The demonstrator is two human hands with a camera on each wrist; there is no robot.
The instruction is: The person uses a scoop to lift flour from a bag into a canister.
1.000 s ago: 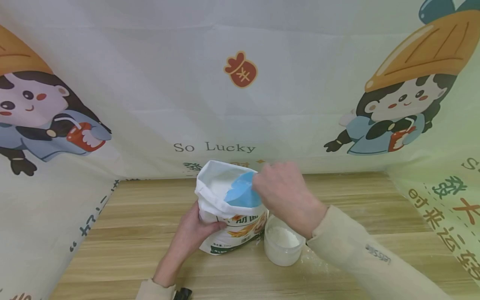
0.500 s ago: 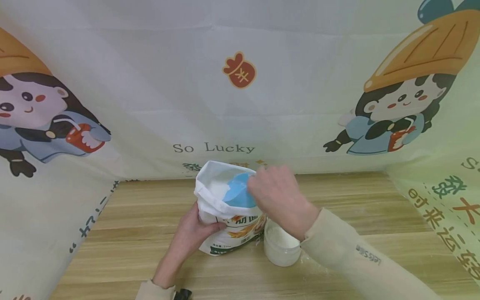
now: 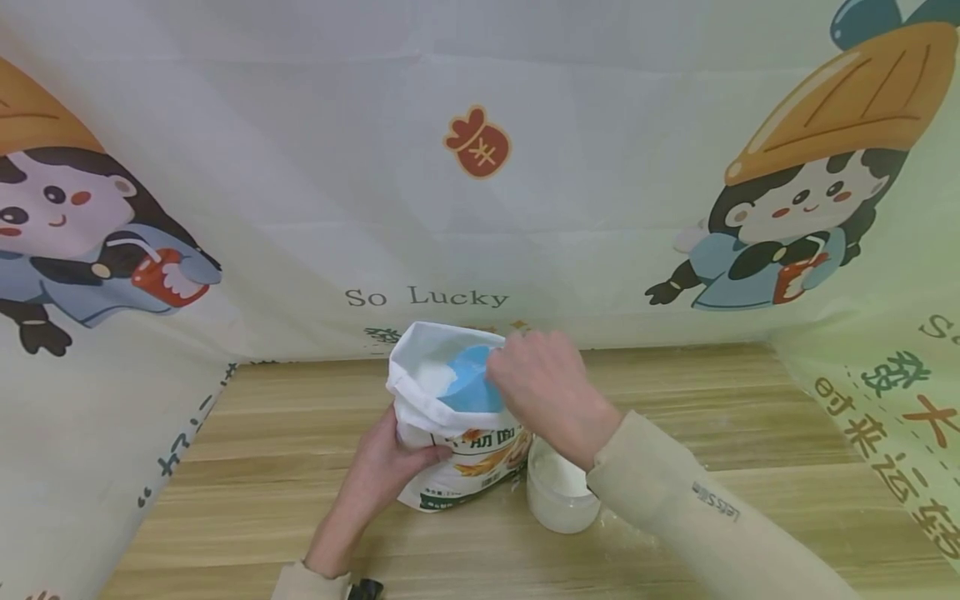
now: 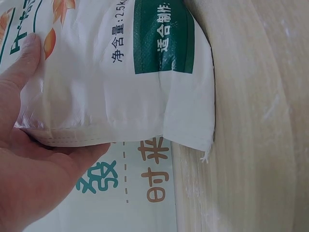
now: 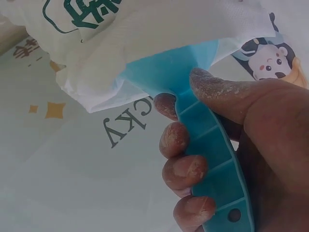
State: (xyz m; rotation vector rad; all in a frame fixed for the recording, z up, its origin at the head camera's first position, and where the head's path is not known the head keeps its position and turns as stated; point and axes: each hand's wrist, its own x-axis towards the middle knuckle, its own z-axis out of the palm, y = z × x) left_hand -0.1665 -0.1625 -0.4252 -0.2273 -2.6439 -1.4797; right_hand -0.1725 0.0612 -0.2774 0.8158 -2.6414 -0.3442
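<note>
a white flour bag (image 3: pixel 468 477) stands mouth upward on the wood-grain table (image 3: pixel 225 467), and the blue scoop (image 3: pixel 472 383) has its bowl inside that mouth, at the bag's right side. the scoop's long axis slants from the right hand (image 3: pixel 543 379) leftward and down into the bag, its left lip meeting the white flour (image 3: pixel 433 377); how deep it sits is hidden. in the right wrist view the right hand's fingers are curled round the ribbed handle, thumb along it next to the bowl, with pale powder on the skin. the left hand (image 3: pixel 386 454) grips the bag's left edge, thumb on the printed front and fingers tucked behind.

the clear plastic tub (image 3: pixel 561 517) stands just beside the bag's lower right corner, on the person's side of it; whether the two touch, i cannot tell. white powder shows inside it. from the scoop, the tub lies down and to the right, partly under the right wrist, so the right hand is much the nearer.
</note>
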